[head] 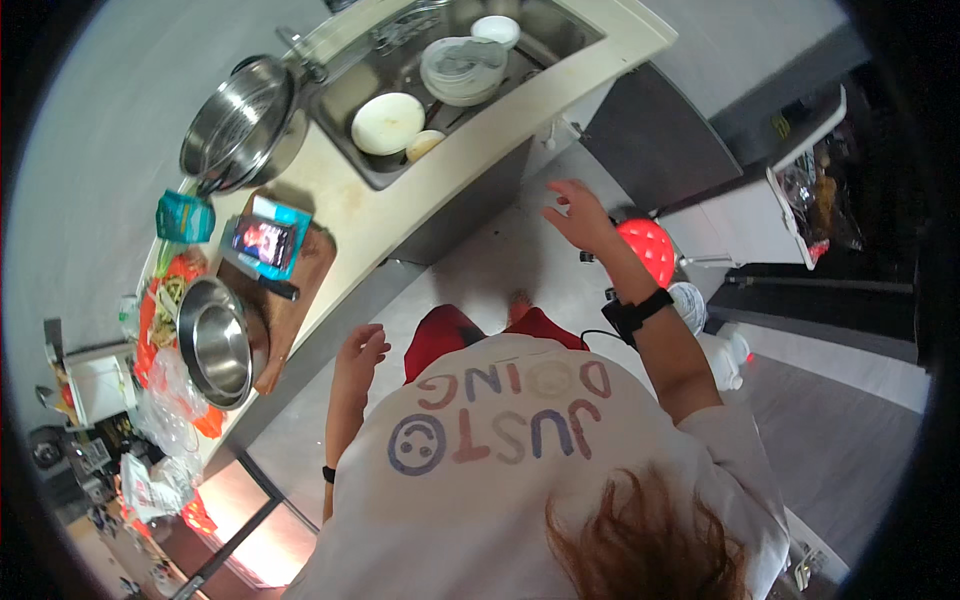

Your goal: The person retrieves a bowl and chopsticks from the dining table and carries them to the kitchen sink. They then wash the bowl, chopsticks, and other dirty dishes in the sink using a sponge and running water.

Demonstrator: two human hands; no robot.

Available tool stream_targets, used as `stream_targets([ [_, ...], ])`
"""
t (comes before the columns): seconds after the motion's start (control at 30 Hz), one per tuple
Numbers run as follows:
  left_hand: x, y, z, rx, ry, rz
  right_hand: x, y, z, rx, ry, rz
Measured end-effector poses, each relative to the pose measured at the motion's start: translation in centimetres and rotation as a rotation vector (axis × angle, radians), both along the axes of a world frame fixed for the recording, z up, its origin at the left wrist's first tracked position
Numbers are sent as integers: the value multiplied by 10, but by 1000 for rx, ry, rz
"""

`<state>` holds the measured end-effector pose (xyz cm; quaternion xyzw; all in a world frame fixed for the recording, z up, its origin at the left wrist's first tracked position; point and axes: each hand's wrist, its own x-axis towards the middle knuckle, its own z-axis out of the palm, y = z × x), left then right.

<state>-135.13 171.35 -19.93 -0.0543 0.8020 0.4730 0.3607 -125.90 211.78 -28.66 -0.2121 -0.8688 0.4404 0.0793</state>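
Observation:
My left hand (361, 354) hangs over the floor near the counter's front edge, fingers a little curled and apart, holding nothing. Farther right, my right hand (579, 215) reaches forward over the floor with thumb and fingers apart, also holding nothing; a red tufted stool seat (646, 252) lies beside its wrist. On the counter, a wooden cutting board (309, 279) bears a phone (264, 241), a blue packet and a black-handled knife (278, 288). Nested steel bowls (215, 341) rest at the board's near end. White bowls (388, 124) and a stack of dishes (463, 71) sit in the steel sink (379, 178).
Steel pots (244, 127) stand left of the sink. A teal pouch (185, 217), vegetable scraps on orange plastic (169, 300) and plastic bags (157, 484) line the counter. An open cabinet door (660, 139) and an open drawer (791, 217) jut out at the right, near a white jug (721, 360).

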Motion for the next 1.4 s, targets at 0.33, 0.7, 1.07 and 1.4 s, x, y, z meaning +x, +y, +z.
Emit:
stream_targets([
  [0.33, -30, 140, -6, -132, 136, -351, 20, 62, -47, -138, -47, 11],
  [0.7, -146, 300, -25, 31, 275, -373, -170, 198, 45, 82, 62, 288],
  [1.07, -182, 335, -27, 59, 294, -82, -372, 237, -9, 535, -310, 794],
  [1.4, -151, 356, -47, -29, 365, 234, -447, 238, -53, 901, -383, 1184],
])
